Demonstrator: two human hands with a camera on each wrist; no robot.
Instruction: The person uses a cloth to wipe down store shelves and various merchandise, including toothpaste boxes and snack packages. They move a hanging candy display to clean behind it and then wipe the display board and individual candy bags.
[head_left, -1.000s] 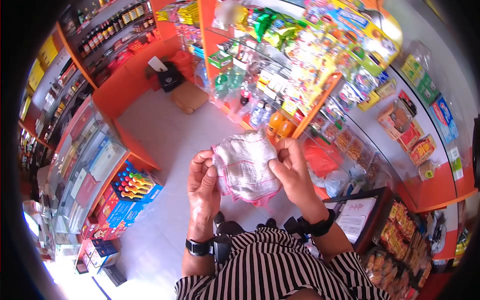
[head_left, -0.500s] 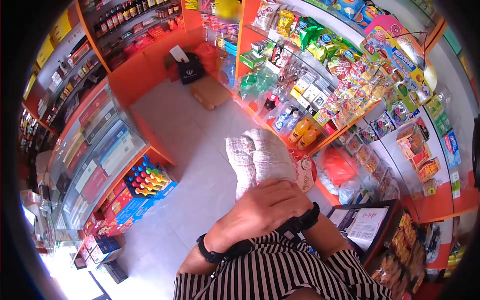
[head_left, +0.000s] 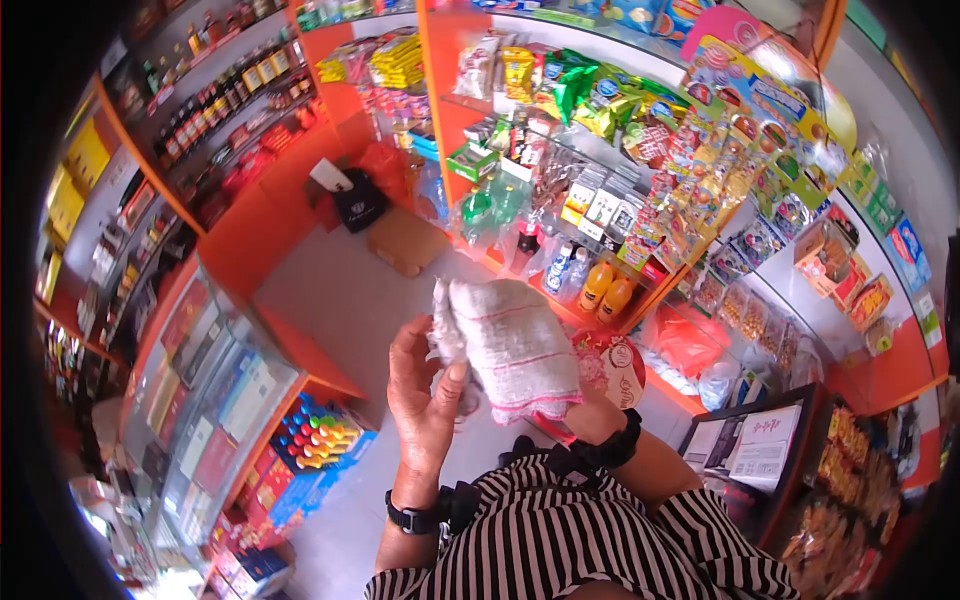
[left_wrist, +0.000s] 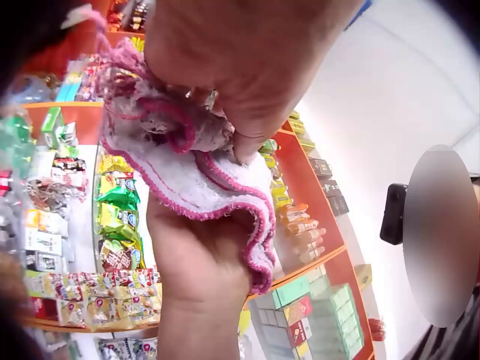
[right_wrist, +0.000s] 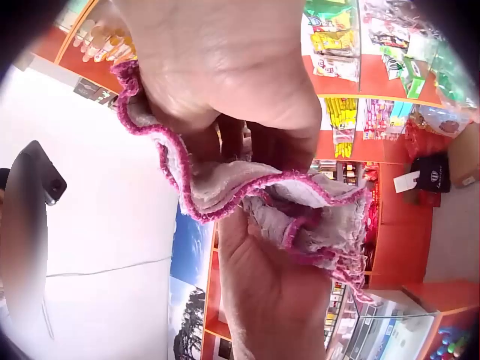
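A white cloth with pink stripes and a frayed pink edge [head_left: 520, 340] is held up in front of the body, folded in layers. At its left edge in the head view, my left hand [head_left: 422, 405] pinches it between thumb and fingers. My right hand [head_left: 592, 418] grips it from the lower right, its fingers mostly hidden behind the cloth in that view. From the left wrist, the left thumb [left_wrist: 246, 142] presses on bunched layers of the cloth [left_wrist: 217, 176]. In the right wrist view, the right hand [right_wrist: 225, 67] curls over the wavy pink-edged folds.
Around me is a shop. A glass display counter [head_left: 215, 380] stands at left, with shelves of snack packets [head_left: 600, 95] ahead. Orange drink bottles [head_left: 605, 290] sit low on the right, above a red round package [head_left: 610, 365]. A dark-framed board [head_left: 745, 450] is near my right arm.
The cloth was spread between both hands, then the left hand crossed over to the right one. Now the left hand is back at the cloth's left edge, and the cloth is turned and folded.
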